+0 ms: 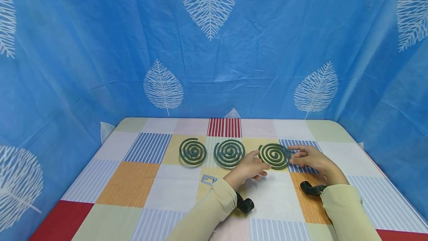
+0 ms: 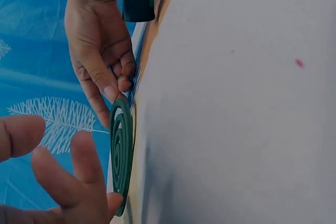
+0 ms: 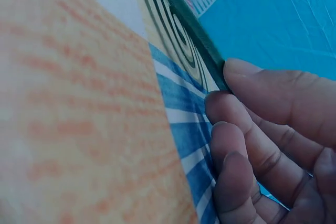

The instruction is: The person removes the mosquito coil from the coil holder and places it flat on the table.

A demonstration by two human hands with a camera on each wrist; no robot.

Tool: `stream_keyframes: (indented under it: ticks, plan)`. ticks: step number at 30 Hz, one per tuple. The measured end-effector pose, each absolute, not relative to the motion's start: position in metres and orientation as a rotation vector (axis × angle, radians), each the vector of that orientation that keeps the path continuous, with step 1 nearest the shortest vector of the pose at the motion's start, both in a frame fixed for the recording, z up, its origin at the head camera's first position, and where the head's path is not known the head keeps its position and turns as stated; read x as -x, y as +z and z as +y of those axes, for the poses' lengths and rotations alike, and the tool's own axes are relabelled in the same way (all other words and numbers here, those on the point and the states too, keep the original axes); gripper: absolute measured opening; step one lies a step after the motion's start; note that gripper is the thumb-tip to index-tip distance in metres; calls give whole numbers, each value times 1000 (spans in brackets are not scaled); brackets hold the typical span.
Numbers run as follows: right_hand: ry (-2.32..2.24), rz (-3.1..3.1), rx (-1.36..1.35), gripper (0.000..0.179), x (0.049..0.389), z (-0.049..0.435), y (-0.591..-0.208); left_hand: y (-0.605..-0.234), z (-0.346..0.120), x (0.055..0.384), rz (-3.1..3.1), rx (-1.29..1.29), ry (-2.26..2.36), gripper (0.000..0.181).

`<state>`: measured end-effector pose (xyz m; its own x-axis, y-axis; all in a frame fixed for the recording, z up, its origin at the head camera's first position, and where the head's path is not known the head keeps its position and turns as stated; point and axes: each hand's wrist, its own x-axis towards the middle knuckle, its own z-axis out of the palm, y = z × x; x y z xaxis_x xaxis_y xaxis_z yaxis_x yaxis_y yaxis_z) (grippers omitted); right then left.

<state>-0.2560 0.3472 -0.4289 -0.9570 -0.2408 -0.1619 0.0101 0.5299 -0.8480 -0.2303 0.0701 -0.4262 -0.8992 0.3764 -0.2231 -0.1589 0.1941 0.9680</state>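
Three green mosquito coils form a row on the tablecloth: a left coil (image 1: pixel 193 152), a middle coil (image 1: pixel 229 153) and a right coil (image 1: pixel 275 156). My right hand (image 1: pixel 311 159) pinches the right coil's outer edge between thumb and forefinger, clearest in the right wrist view, where that coil (image 3: pixel 202 38) looks slightly raised from the cloth. At the coil's opposite side is my left hand (image 1: pixel 249 168), its fingers spread. In the left wrist view a fingertip of the left hand (image 2: pixel 79 192) overlaps the coil's near end; whether it touches is unclear.
A patchwork-patterned tablecloth (image 1: pixel 120 185) covers the table. Blue curtains (image 1: pixel 240 77) with white leaf prints stand behind it and along both sides. Black wrist devices (image 1: pixel 312 189) sit below both hands.
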Motion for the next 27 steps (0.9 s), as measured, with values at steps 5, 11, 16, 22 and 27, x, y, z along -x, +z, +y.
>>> stream_keyframes:
  ticks: [5,11,16,22,27]
  plan:
    - [-1374,2544,137,64,257,347,-429,-421,68,229,2072,-272,1717,76]
    - [-1377,2549,125,63,256,345,-427,-409,60,228,2105,-398,1685,69]
    - [-1398,2525,191,61,254,342,-424,-397,52,228,2106,-476,1688,65]
    - [-1390,2524,252,62,254,339,-418,-384,41,228,2098,-540,1659,59]
    - [-1443,2489,341,62,253,334,-414,-375,35,230,2139,-598,1599,58]
